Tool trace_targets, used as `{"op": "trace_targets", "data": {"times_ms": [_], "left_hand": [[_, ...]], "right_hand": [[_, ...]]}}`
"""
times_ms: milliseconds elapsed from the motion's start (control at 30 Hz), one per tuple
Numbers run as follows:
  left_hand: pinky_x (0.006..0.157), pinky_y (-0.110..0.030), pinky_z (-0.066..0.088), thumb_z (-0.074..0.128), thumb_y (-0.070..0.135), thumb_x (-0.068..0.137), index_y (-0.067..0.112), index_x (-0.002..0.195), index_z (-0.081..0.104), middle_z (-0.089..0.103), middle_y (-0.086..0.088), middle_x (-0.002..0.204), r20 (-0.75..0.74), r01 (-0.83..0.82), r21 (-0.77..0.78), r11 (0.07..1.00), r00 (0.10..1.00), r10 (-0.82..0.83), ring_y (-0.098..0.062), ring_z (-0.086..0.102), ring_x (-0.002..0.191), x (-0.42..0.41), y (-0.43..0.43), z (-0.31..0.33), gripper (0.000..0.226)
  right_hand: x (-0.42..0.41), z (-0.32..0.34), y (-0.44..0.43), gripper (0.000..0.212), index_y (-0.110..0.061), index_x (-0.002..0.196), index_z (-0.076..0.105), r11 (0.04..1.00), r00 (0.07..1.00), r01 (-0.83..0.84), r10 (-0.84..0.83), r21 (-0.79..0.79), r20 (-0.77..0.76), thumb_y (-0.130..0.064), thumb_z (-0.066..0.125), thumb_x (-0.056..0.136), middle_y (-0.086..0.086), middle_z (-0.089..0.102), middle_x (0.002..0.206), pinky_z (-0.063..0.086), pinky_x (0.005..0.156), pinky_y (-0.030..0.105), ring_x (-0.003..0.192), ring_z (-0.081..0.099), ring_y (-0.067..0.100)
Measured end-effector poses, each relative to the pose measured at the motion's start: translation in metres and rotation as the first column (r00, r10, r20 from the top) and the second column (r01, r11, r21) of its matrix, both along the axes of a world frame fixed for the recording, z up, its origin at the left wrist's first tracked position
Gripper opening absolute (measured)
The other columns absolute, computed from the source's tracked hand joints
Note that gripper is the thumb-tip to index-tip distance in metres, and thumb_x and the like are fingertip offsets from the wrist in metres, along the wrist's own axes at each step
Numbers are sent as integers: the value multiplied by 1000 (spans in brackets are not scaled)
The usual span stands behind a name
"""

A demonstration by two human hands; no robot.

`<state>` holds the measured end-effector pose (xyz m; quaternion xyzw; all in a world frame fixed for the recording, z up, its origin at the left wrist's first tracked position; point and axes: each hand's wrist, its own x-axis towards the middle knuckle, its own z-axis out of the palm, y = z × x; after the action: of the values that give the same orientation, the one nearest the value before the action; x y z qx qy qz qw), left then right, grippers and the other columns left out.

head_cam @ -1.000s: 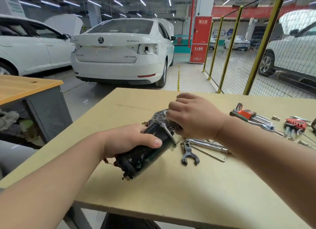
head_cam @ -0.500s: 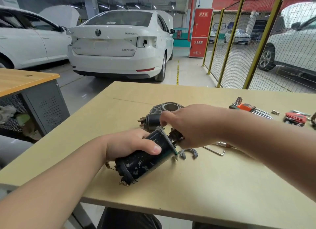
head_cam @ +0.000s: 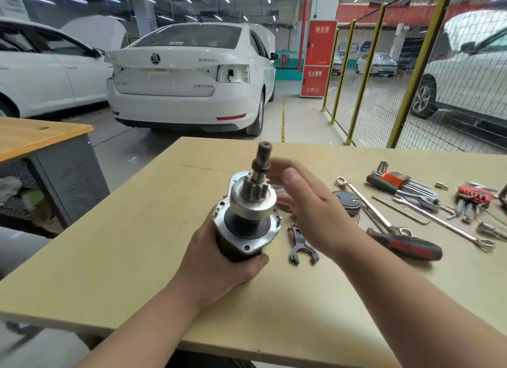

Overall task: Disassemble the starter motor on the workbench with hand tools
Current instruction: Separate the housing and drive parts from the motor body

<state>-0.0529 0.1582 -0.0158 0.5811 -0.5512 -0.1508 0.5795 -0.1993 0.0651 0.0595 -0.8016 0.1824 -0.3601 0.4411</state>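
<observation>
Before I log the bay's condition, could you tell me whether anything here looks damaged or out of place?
The white car behind the workbench has a bare socket at its right rear corner, where a tail lamp would sit. The starter motor in the left hand looks undamaged.

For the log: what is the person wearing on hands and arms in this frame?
The left hand and right hand are bare: no gloves, rings, watch or bracelet, and no sleeve shows before the frame's edge. The right hand's fingers are blurred.
</observation>
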Motion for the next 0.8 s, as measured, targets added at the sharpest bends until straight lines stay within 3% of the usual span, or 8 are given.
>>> {"op": "trace_targets", "data": {"times_ms": [100,167,233,333,500,567,700,800], "left_hand": [[78,0,38,72,46,58,23,106,58,61,32,95,375,-162,-201,966,898,229,18,54,94,-2,-2,-5,55],[83,0,37,66,44,72,6,108,61,56,21,100,547,-148,-339,929,772,323,15,48,95,-2,-7,-11,52],[83,-12,46,70,43,74,9,111,56,60,5,99,525,-45,-346,937,818,234,-2,56,93,0,-8,-16,52],[84,-16,47,77,43,60,20,116,45,55,6,107,464,69,-357,932,878,113,-14,58,92,2,-7,-14,68],[88,-41,50,56,54,89,14,118,45,54,5,112,622,103,-390,915,762,180,-19,54,99,1,-10,-7,51],[93,-48,48,50,47,96,13,120,44,53,1,116,700,74,-458,886,645,308,-23,54,104,4,-10,-4,43],[110,-57,27,55,34,93,18,126,41,42,-4,128,739,-92,-489,867,485,469,-31,45,122,5,-11,8,40],[117,-49,14,75,18,74,20,147,13,16,-11,150,460,-522,-179,834,705,540,-31,13,141,-2,-11,22,96]], "right_hand": [[8,-5,3,45,-35,132,43,990,995,96,-96,100,-1,-50,32,90,-18,53,129,41,102,34,115,53,-1],[9,-6,5,29,-45,108,59,978,995,82,-68,193,-75,-50,34,94,-21,65,106,45,94,36,96,61,-3],[7,-6,9,39,-42,84,69,978,993,49,-26,205,-112,-45,34,98,-18,71,84,48,78,28,78,66,-2],[-2,-3,14,45,-27,78,70,977,996,16,2,213,-89,-42,34,100,-14,71,72,46,59,13,63,65,-2],[-12,4,12,35,-21,84,68,987,997,-67,72,146,-31,-46,43,89,-6,64,77,44,71,32,72,57,12],[-15,8,12,36,-15,79,65,991,996,-85,86,101,-10,-45,46,85,-4,62,71,41,68,30,67,52,12],[-6,4,24,55,-2,58,52,990,990,80,-92,115,104,-53,51,78,1,49,51,40,49,20,47,42,11],[6,-5,21,44,-9,43,49,922,914,91,-228,377,336,-41,53,73,9,42,49,40,52,38,47,38,20]]}}
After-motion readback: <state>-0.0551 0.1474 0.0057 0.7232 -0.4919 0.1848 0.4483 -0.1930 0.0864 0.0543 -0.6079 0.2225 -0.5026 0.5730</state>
